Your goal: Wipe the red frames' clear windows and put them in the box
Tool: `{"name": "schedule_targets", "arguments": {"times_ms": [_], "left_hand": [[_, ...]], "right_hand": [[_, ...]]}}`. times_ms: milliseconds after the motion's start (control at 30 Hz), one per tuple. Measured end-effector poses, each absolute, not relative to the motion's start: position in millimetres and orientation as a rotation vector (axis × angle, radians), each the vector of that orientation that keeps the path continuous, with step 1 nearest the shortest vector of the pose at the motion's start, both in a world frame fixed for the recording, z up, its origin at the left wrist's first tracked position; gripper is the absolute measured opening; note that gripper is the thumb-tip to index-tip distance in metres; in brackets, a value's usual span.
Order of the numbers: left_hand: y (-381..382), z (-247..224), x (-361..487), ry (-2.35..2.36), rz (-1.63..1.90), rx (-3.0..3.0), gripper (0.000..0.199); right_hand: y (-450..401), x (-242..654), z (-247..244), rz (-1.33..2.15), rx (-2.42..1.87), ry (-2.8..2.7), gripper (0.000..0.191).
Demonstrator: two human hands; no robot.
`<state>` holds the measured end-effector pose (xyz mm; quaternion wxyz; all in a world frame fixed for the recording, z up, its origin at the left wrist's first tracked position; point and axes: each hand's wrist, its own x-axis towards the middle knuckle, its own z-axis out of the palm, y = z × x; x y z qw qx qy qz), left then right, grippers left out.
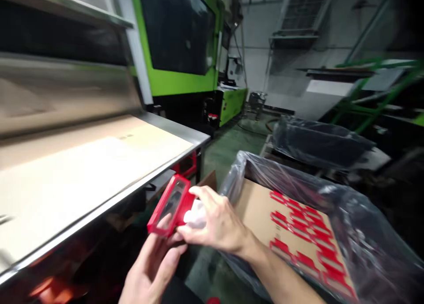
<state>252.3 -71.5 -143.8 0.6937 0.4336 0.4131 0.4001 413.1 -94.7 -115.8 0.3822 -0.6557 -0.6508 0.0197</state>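
Observation:
A red plastic frame with a clear window (184, 207) is held tilted, off the front edge of the workbench. My left hand (154, 262) grips it from below, fingers closed around its lower end. My right hand (215, 215) is closed on a crumpled white cloth or tissue (196, 213), its thumb and fingertips at the right side of the frame. Part of the white material is hidden in the palm, and the blur leaves its exact kind unclear.
To the left is a metal-edged workbench (198, 136) covered with a cardboard sheet (159, 140). At right, a plastic-lined box (361, 224) holds several red parts (301, 224) on cardboard (253, 196). Behind stands a green machine (165, 85); another plastic-covered container (318, 140) sits beyond the box.

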Motion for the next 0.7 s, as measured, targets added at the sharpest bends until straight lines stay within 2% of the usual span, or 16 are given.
{"name": "schedule_targets", "arguments": {"times_ms": [100,333,400,467,533,700], "left_hand": [[-71,-114,233,0.856,1.059,0.78,0.068],[-71,-52,164,0.86,1.438,0.723,0.047],[-67,-39,140,0.879,1.499,0.8,0.04],[-61,-24,118,0.895,1.566,0.927,0.034],[-54,-6,101,0.858,1.632,1.057,0.03],[-46,45,86,0.793,1.752,1.152,0.042]], "right_hand": [[-75,356,-101,-0.082,-1.414,-1.795,0.057],[-52,290,-52,-0.093,-0.821,-1.889,0.048],[-50,287,-32,0.018,-0.692,-1.891,0.036],[-47,289,-10,0.112,-0.67,-1.858,0.024],[-43,291,12,0.126,-0.695,-1.805,0.021],[-31,279,68,0.101,-0.563,-1.708,0.01]]}}
